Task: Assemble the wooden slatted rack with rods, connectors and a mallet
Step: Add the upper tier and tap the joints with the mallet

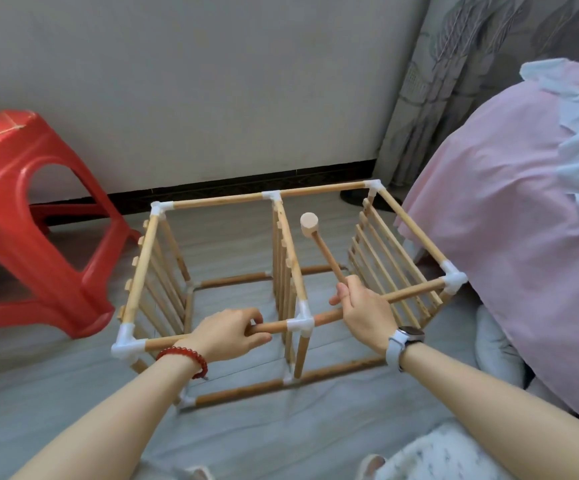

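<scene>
A red stool (21, 209) stood at far left on the floor. Beside it, the rack (281, 258) stood upright on the floor, its rods joined by white connectors (301, 323). The left hand (225, 332) gripped the near top rod (270, 328) just left of the middle connector. The right hand (364, 306) held the mallet (319, 242) by its handle, head raised inside the frame. A pink cloth (509, 209) lay at right.

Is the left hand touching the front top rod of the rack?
Touching. The head view shows the left hand with fingers curled round the front top rod.
</scene>
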The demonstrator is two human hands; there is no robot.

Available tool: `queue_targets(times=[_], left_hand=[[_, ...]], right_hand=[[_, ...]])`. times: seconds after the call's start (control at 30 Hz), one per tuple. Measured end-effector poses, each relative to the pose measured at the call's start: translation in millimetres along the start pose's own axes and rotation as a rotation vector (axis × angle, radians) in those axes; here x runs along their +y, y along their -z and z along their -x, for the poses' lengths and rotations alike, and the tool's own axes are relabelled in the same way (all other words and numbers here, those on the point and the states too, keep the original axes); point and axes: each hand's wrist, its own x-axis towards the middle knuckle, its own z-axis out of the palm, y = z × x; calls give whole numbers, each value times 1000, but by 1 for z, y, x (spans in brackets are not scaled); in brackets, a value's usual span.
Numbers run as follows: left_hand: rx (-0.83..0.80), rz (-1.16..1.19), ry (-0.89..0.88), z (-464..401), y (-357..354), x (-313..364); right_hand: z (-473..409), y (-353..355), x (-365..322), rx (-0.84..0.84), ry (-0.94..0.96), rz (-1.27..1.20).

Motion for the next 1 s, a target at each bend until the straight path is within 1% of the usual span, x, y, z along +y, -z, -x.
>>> queue_targets(times=[0.03, 0.07, 0.17, 0.23, 0.3, 0.5, 0.63, 0.83, 0.93, 1.0], left_hand=[[6, 13, -28, -2, -2, 6], [23, 11, -55, -5, -5, 13], [67, -52, -119, -13, -14, 36], [86, -121, -141, -21, -16, 46], [109, -162, -135, -28, -16, 49], [132, -245, -81, -34, -24, 54], [183, -242, -61, -39, -24, 53], [175, -246, -50, -49, -24, 52], [107, -121, -53, -54, -17, 52], [-34, -28, -36, -60, -9, 51]], right_hand=[[-4, 0, 4, 34, 39, 84], [-8, 1, 8, 31, 72, 154], [-18, -3, 18, -80, 138, 345], [-23, -6, 21, -67, 182, 443], [-27, -8, 21, -43, 191, 483], [-31, -14, 23, -33, 148, 484], [-37, -20, 22, -27, 133, 440], [-43, -23, 26, -25, 149, 404], [-49, -18, 23, -39, 112, 375], [-57, -15, 19, -65, 22, 258]])
